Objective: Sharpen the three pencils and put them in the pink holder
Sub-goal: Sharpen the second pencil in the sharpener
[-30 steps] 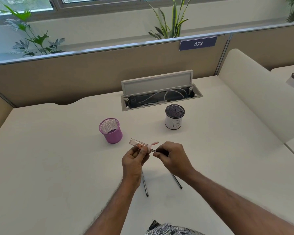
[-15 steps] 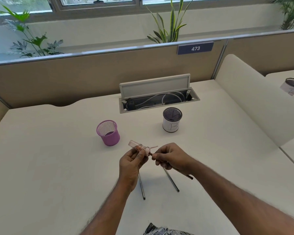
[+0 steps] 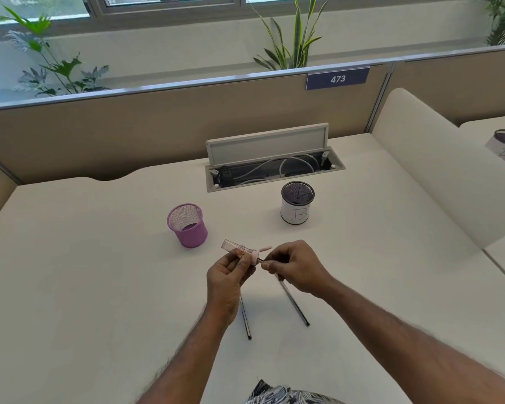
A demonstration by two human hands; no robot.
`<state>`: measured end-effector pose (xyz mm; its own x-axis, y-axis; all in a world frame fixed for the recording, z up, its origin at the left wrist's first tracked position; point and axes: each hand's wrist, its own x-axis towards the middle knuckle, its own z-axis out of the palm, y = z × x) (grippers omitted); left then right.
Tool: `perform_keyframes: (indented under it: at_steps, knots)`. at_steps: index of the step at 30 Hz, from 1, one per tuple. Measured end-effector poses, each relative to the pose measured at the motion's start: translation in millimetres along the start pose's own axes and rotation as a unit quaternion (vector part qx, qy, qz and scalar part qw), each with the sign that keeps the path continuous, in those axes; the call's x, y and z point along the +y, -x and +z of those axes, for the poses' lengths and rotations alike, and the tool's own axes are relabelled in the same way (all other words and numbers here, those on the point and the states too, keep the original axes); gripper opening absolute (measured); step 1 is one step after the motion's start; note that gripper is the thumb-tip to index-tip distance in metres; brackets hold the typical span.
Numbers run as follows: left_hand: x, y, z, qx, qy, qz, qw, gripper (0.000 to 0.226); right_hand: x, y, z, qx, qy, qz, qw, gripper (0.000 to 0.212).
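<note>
Sharpening: you hold the first pencil (image 3: 263, 261) at the mouth of a small clear pink sharpener (image 3: 239, 249), above the middle of the worktop (image 3: 85, 287).
Left hand: your left hand (image 3: 229, 275) is curled closed around the sharpener, thumb and fingers pinching its body, the clear end sticking out toward the pink holder (image 3: 187, 225).
Right hand: your right hand (image 3: 295, 268) is closed in a fingertip pinch on the pencil, close to the sharpener; only a short dark stretch of the shaft shows between the two hands, and the rest is hidden under your palm.
Waiting pencils: two more dark pencils lie flat on the worktop just below your hands, one (image 3: 245, 319) under your left wrist and one (image 3: 293, 301) running out from under your right hand; whether their tips are sharp is too small to tell.
Pink holder: it stands upright beyond your left hand, near but apart from it, and no pencil stands in it.
Other pot: a white pot marked B (image 3: 297, 207) stands to the right of the pink one, apart from the work.
Progress: by the look of things you are on the first of three; none has been delivered.
Left to do: finish this point, drop the pencil in the pink holder, then repeat for the two on the worktop.
</note>
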<state>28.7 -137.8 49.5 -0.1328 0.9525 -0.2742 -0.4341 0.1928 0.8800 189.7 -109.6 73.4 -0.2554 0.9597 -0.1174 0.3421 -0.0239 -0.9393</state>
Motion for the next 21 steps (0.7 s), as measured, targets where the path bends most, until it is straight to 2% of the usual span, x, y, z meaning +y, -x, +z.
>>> perform_keyframes:
  at_steps: [6, 9, 21]
  knots:
    - [1.9, -2.7, -0.3, -0.026, 0.007, -0.003, 1.0, 0.015, -2.2, 0.9, -5.1, -0.062, -0.154, 0.084, 0.983, 0.014]
    - [3.8, -2.5, -0.3, -0.038, 0.023, -0.005, 0.999, 0.029, -0.6, 1.0, -5.6, -0.092, -0.214, 0.123, 0.965, 0.016]
    - [5.8, -7.1, -5.1, -0.08, 0.063, -0.017, 0.995, 0.035, 5.2, 5.0, -9.8, -0.17, -0.342, 0.218, 0.898, 0.019]
